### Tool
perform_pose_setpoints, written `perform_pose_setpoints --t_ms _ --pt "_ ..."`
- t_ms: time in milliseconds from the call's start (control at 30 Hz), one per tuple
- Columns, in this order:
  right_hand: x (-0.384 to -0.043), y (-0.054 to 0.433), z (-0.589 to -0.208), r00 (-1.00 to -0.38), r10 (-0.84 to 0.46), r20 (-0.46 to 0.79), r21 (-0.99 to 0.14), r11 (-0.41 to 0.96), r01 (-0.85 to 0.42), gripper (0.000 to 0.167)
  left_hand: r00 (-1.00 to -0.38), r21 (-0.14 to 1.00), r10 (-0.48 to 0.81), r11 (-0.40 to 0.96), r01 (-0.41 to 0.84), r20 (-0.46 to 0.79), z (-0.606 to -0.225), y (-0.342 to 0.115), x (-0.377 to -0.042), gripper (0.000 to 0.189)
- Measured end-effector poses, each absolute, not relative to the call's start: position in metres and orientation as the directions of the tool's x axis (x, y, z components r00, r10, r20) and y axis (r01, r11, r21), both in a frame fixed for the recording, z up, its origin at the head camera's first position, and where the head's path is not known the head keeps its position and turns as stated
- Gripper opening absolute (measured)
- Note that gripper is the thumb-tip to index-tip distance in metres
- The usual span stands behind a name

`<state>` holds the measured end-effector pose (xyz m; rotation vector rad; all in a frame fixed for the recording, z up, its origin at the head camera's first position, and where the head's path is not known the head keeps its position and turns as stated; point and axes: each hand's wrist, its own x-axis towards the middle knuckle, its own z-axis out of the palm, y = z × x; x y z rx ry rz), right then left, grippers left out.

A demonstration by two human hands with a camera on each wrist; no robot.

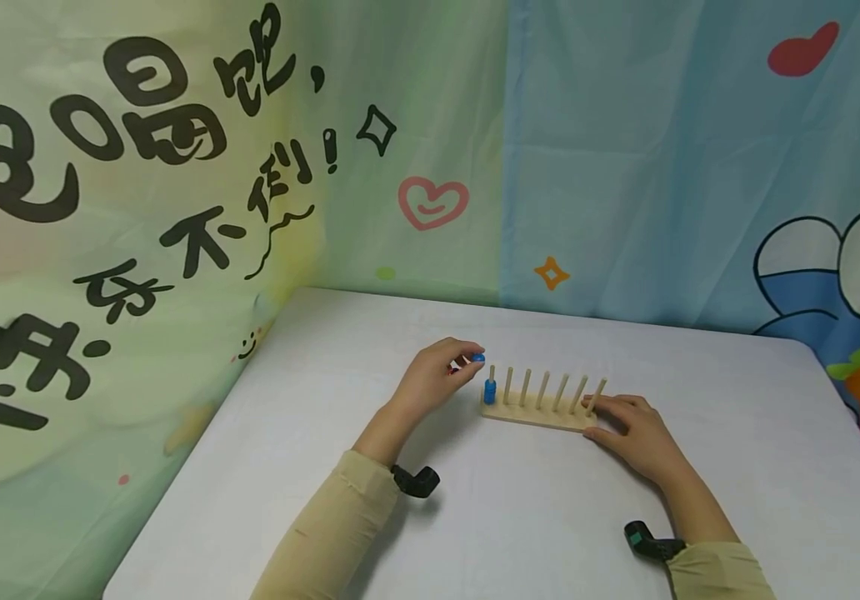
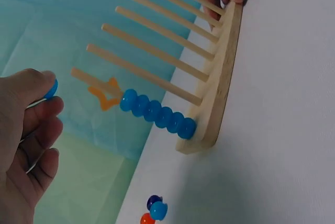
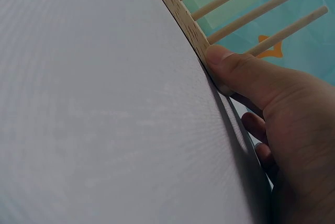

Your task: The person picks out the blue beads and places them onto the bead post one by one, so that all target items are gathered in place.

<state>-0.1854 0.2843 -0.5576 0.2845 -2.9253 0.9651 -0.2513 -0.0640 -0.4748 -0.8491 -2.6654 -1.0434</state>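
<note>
A wooden peg board [image 1: 538, 412] stands on the table with a row of several upright pegs. Its leftmost peg carries a stack of several blue beads [image 2: 157, 113], the peg's top sticking out bare above them. My left hand [image 1: 433, 379] pinches a blue bead [image 1: 478, 357] between thumb and forefinger, just left of that peg's top and apart from it. With my right hand [image 1: 643, 437] I grip the right end of the board, the thumb [image 3: 230, 64] on its near edge. The other pegs [image 2: 162, 54] hold no beads.
A few loose beads lie on the table beyond the board's left end: a blue one [image 2: 158, 211], a dark purple one [image 2: 153, 201] and a red one [image 2: 147, 219]. The white tabletop [image 1: 520, 517] meets a printed cloth backdrop [image 1: 625, 167] at the rear.
</note>
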Motion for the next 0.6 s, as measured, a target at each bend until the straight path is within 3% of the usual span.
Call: perform_pose_setpoints --t_ms 367,600 --pt "-0.185 0.285 -0.558 -0.982 -0.157 0.101 -0.587 0.788 -0.186 0.056 -0.791 0.565 0.498 0.56 0.606 0.356 -0.473 -0.051 -0.249 0.028" --pt "-0.185 0.285 -0.557 -0.984 -0.155 0.092 -0.579 0.796 -0.179 0.059 -0.805 0.574 0.501 0.574 0.584 0.318 -0.476 -0.049 -0.248 0.029"
